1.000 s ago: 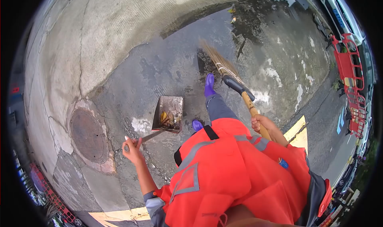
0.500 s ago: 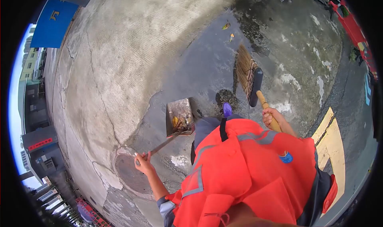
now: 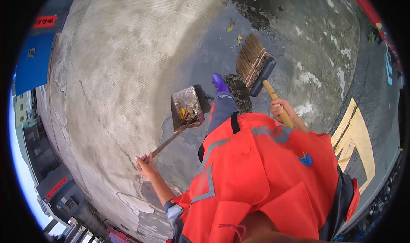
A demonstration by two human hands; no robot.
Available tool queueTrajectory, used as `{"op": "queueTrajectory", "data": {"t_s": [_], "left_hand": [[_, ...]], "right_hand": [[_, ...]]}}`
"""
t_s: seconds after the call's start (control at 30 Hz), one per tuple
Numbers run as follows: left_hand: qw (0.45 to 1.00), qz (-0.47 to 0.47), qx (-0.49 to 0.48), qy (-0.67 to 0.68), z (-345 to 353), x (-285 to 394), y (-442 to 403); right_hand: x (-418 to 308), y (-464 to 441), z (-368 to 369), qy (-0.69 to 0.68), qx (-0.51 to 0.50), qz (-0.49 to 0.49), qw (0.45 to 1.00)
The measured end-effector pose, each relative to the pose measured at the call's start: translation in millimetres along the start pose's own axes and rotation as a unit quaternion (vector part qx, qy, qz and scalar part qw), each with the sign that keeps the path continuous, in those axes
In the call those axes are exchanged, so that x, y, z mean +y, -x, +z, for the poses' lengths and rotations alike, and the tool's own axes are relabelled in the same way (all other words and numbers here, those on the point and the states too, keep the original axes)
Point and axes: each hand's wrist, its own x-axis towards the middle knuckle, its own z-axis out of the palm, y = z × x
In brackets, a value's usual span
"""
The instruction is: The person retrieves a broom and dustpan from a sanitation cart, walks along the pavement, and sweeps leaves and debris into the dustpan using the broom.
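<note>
My left hand (image 3: 147, 166) is closed round the end of the long handle of a dustpan (image 3: 183, 98). Several yellow and brown leaves (image 3: 186, 114) lie inside the pan. Wrapped round a wooden handle, my right hand (image 3: 282, 110) holds a broom (image 3: 251, 60) with straw bristles and a dark head. The bristles point away from me, close to a small yellow leaf (image 3: 239, 38) on the ground. A second leaf (image 3: 231, 26) lies a little farther off. The broom's dark head is right of my boot.
A purple boot (image 3: 220, 83) of mine is forward on the wet concrete (image 3: 205, 57). Cracked dry pavement (image 3: 106, 72) spreads to the left. Yellow painted marking (image 3: 354, 144) is on the right. A blue panel (image 3: 36, 61) stands at the far left, and red barriers (image 3: 367, 8) at the upper right.
My purple boot has come forward. Broom and dustpan stay in my hands, the broom now nearer the small yellow leaf. The whole view has turned and shifted.
</note>
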Motion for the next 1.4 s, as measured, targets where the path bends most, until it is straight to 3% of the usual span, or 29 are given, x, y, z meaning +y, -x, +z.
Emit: {"op": "queueTrajectory", "data": {"t_s": [0.1, 0.3, 0.7, 1.1, 1.27, 1.4], "left_hand": [[0.999, -0.029, 0.021, 0.008, 49.4, 10.2, -30.7], [0.998, -0.026, -0.051, -0.034, 139.5, 46.0, -89.2], [0.997, 0.01, -0.064, -0.038, 297.5, 94.2, -147.4], [0.985, 0.05, -0.132, -0.097, 450.3, 116.9, -204.5], [0.973, 0.061, -0.189, -0.115, 495.3, 116.0, -236.4], [0.966, 0.054, -0.223, -0.12, 522.3, 112.1, -275.0]], "right_hand": [[-16.7, -24.3, 52.7, -0.018, 0.02, 0.014, 1.0], [-41.5, -89.8, 148.9, -0.049, -0.046, 0.066, 0.996], [-124.1, -170.0, 312.6, 0.144, -0.011, 0.087, 0.986], [-235.7, -157.7, 372.8, 0.214, 0.145, 0.069, 0.964], [-230.1, -184.0, 388.8, 0.197, 0.131, 0.123, 0.964], [-201.0, -218.5, 425.4, 0.143, 0.081, 0.103, 0.981]]}}
